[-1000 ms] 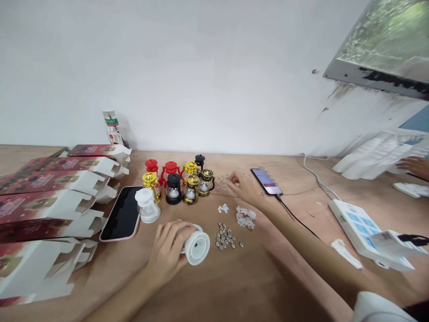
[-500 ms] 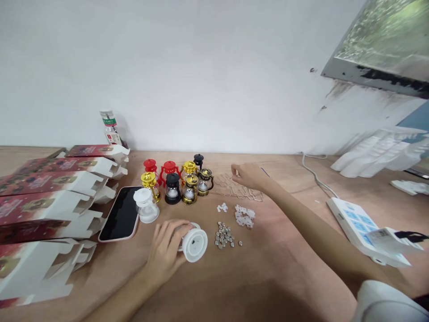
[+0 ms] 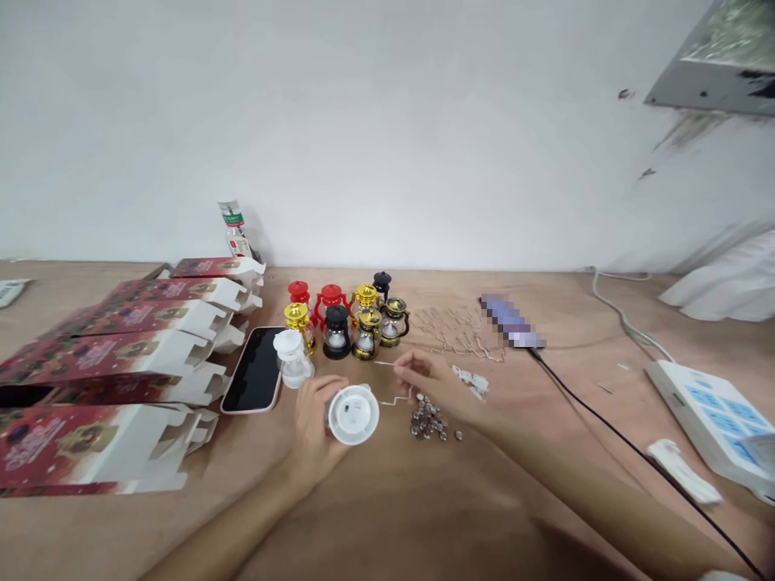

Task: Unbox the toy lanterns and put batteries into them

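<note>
My left hand (image 3: 318,424) is wrapped round a white mini lantern (image 3: 354,415), tipped so its round base faces me. To its right, my right hand (image 3: 427,379) pinches a thin bent wire (image 3: 396,399), whose ends reach toward the lantern without touching it. Under and beside the right hand lie a pile of small silver button cells (image 3: 429,420) and some white plastic pieces (image 3: 472,381), partly covered by the hand. More bent wires (image 3: 463,343) are spread behind it. Another white lantern (image 3: 294,361) stands upright beyond my left hand.
Several red, gold and black lanterns (image 3: 336,331) stand grouped at the back. A dark-screened phone (image 3: 251,371) lies left of them, beside red gift boxes (image 3: 154,432) with open flaps. At right are a cabled purple phone (image 3: 505,315), a power strip (image 3: 708,411) and a bottle (image 3: 235,230) far left.
My right hand has come back from the wire pile toward the lantern, now carrying a bent wire. The lantern's base has turned more toward me. The view has shifted.
</note>
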Demonstrator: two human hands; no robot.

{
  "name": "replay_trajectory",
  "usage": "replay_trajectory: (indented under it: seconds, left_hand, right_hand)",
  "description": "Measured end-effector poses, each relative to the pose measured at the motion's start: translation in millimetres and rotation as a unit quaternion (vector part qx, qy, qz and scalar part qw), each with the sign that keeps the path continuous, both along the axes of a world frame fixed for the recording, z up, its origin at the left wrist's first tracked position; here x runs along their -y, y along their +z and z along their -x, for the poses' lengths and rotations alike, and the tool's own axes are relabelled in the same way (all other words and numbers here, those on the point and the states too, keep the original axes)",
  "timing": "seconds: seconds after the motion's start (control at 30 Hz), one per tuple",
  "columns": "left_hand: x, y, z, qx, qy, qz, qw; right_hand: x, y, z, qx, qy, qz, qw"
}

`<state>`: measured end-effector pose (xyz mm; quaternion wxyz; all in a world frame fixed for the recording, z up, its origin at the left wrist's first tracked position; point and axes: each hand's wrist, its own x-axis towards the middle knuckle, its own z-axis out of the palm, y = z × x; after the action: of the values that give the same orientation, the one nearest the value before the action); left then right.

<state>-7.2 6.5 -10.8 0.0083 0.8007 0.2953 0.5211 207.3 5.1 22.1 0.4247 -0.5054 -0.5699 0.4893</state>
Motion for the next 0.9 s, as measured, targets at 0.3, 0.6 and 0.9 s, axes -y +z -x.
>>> replay_trajectory:
  seconds: [0.3, 0.6, 0.9]
  left_hand:
    - [1, -1.0, -1, 0.03, -0.022, 0.047, 0.998]
    - [2, -0.7, -2, 0.143, -0.07, 0.147, 0.976]
    - [9, 9.1, 13, 0.292, 0.029, 0.38, 0.877]
  right_hand:
    - [3, 11.2, 6, 0.147, -0.004, -0.069, 0.987]
    - [21, 5.0, 14, 0.349, -0.01, -0.247, 0.904]
    - [13, -7.9, 26, 0.465, 0.157, -0.255, 0.833]
